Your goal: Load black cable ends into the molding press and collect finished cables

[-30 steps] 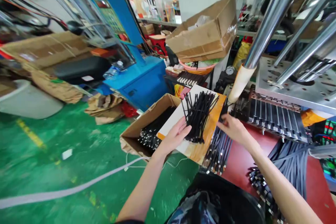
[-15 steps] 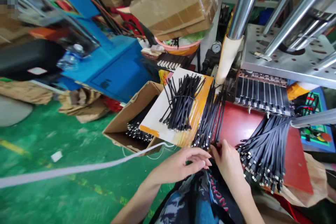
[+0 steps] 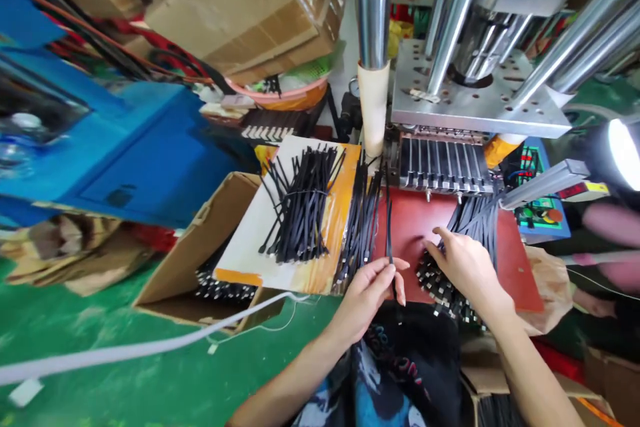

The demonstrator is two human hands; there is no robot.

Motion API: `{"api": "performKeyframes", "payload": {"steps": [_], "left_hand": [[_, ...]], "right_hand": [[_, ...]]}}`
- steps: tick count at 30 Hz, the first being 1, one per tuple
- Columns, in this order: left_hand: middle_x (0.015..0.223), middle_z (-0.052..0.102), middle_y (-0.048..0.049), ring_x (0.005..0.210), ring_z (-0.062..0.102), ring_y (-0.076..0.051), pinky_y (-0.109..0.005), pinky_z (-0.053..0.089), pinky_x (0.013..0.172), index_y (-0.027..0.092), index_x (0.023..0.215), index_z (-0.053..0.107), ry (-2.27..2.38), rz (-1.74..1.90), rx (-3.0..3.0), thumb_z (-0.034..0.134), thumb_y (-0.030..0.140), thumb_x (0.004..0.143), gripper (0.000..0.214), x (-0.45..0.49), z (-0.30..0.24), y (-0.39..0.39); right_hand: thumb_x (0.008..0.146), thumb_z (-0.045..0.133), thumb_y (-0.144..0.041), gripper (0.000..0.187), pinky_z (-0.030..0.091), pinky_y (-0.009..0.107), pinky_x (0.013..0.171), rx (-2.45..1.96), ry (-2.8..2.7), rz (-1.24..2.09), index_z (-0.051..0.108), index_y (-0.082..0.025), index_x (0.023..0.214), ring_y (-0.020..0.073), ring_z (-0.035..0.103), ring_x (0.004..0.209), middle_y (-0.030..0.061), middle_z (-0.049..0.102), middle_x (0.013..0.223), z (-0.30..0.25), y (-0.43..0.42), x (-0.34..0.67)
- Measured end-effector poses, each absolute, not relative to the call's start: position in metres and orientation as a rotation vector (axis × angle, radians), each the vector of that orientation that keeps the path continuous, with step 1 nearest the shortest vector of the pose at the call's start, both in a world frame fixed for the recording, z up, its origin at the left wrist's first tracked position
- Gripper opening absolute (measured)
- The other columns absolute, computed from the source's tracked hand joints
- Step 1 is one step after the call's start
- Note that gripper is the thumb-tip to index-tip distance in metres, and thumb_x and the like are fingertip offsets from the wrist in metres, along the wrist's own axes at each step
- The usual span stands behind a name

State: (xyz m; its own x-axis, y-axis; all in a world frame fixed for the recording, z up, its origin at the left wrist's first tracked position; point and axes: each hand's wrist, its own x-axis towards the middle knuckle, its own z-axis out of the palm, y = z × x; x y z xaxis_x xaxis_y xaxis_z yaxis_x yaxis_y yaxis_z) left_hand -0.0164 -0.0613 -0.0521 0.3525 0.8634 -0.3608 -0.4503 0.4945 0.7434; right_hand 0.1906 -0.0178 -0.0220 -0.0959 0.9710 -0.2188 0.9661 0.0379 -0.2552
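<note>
My left hand point(image 3: 367, 292) is closed in a pinch on the near end of a black strap point(image 3: 389, 213) that runs away across the red table top point(image 3: 413, 227). My right hand point(image 3: 465, 265) lies palm down on a heap of black straps with metal ends point(image 3: 457, 260), its fingers curled among them; whether it grips any is hidden. Left of my hands, a loose row of black straps point(image 3: 361, 223) lies beside a tied bundle of black straps point(image 3: 300, 210) on a white and orange board point(image 3: 245, 247).
The board rests on an open cardboard box point(image 3: 187, 260) holding more straps. Behind the table stands a press with steel columns point(image 3: 373, 7), a drilled plate point(image 3: 475, 103) and a ribbed mould point(image 3: 443, 167). A blue machine point(image 3: 125, 153) and a white cord point(image 3: 125, 350) on the green floor are left.
The view swung right. My right hand moved from beside my left hand out to the heap of straps on the right. My left hand now pinches a single strap.
</note>
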Motion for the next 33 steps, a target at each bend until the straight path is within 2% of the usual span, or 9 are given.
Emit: {"api": "performKeyframes", "payload": {"steps": [3,6,9,13,18,22,27,30,33], "left_hand": [[0.073,0.071,-0.0004,0.068,0.069,-0.014,-0.028,0.054,0.077,0.014,0.11,0.071,0.945,0.836,0.891,0.067,0.049,0.101,0.036,-0.019,-0.05,-0.05],[0.08,0.078,-0.0056,0.073,0.075,-0.018,-0.031,0.058,0.08,0.013,0.104,0.072,0.992,0.717,1.027,0.063,0.056,0.101,0.045,-0.018,-0.052,-0.042],[0.094,0.083,-0.0136,0.084,0.081,-0.025,-0.035,0.062,0.083,0.011,0.106,0.075,0.972,0.594,1.031,0.066,0.063,0.097,0.054,-0.009,-0.058,-0.037],[0.1,0.084,-0.0178,0.093,0.082,-0.028,-0.039,0.063,0.089,0.009,0.108,0.077,0.814,0.554,0.72,0.082,0.061,0.085,0.057,0.013,-0.062,-0.032],[0.091,0.083,-0.0148,0.074,0.079,-0.02,-0.028,0.062,0.075,0.009,0.104,0.079,0.612,0.593,0.356,0.09,0.048,0.08,0.047,0.025,-0.05,-0.031],[0.072,0.079,-0.009,0.057,0.072,-0.015,-0.024,0.057,0.062,0.01,0.094,0.078,0.613,0.617,0.604,0.081,0.054,0.089,0.044,0.017,-0.032,-0.047],[0.087,0.083,-0.0125,0.075,0.079,-0.021,-0.03,0.06,0.075,0.011,0.102,0.081,0.786,0.445,0.997,0.064,0.055,0.101,0.047,0.001,-0.025,-0.07],[0.099,0.084,-0.0086,0.092,0.079,-0.024,-0.031,0.059,0.087,0.014,0.099,0.083,0.864,0.321,1.229,0.06,0.044,0.104,0.039,-0.011,-0.026,-0.068],[0.086,0.081,-0.002,0.082,0.074,-0.021,-0.029,0.055,0.082,0.015,0.09,0.082,0.835,0.186,1.468,0.063,0.037,0.102,0.031,-0.022,-0.02,-0.052]], "right_hand": [[0.107,0.053,-0.046,0.034,0.038,0.031,0.058,-2.307,-2.327,0.341,0.07,-0.018,0.098,0.0291,0.074,0.071,0.0155,0.076,0.082,-0.04,0.0,0.2],[0.106,0.054,-0.037,0.023,0.038,0.03,0.06,-2.189,-2.236,0.367,0.066,-0.021,0.095,0.0249,0.072,0.07,0.0083,0.074,0.078,-0.04,-0.015,0.217],[0.104,0.053,-0.028,0.012,0.042,0.028,0.064,-1.908,-2.012,0.547,0.06,-0.023,0.094,0.018,0.065,0.067,0.0005,0.066,0.076,-0.025,-0.044,0.231],[0.103,0.052,-0.025,0.005,0.044,0.024,0.061,-1.57,-1.751,0.939,0.056,-0.024,0.101,0.0136,0.054,0.063,-0.0038,0.056,0.076,-0.016,-0.088,0.215],[0.093,0.061,-0.018,0.01,0.046,0.023,0.066,-1.341,-1.871,1.375,0.056,-0.023,0.086,0.0137,0.056,0.071,-0.0021,0.064,0.081,-0.024,-0.129,0.197],[0.088,0.081,-0.042,0.022,0.048,0.024,0.067,-1.236,-1.743,1.792,0.073,-0.022,0.088,0.0148,0.06,0.072,-0.0013,0.068,0.078,-0.019,-0.12,0.222],[0.093,0.071,-0.062,0.047,0.045,0.024,0.053,-1.436,-1.054,1.477,0.078,-0.017,0.106,0.0123,0.054,0.058,0.0015,0.066,0.076,-0.023,-0.083,0.207],[0.091,0.073,-0.062,0.048,0.04,0.023,0.047,-1.433,-0.939,1.421,0.078,-0.015,0.101,0.01,0.047,0.052,0.0002,0.061,0.07,-0.03,-0.071,0.185],[0.094,0.071,-0.058,0.042,0.038,0.022,0.048,-1.389,-1.02,1.436,0.077,-0.016,0.093,0.0094,0.044,0.053,-0.0012,0.057,0.068,-0.033,-0.071,0.177]]}}
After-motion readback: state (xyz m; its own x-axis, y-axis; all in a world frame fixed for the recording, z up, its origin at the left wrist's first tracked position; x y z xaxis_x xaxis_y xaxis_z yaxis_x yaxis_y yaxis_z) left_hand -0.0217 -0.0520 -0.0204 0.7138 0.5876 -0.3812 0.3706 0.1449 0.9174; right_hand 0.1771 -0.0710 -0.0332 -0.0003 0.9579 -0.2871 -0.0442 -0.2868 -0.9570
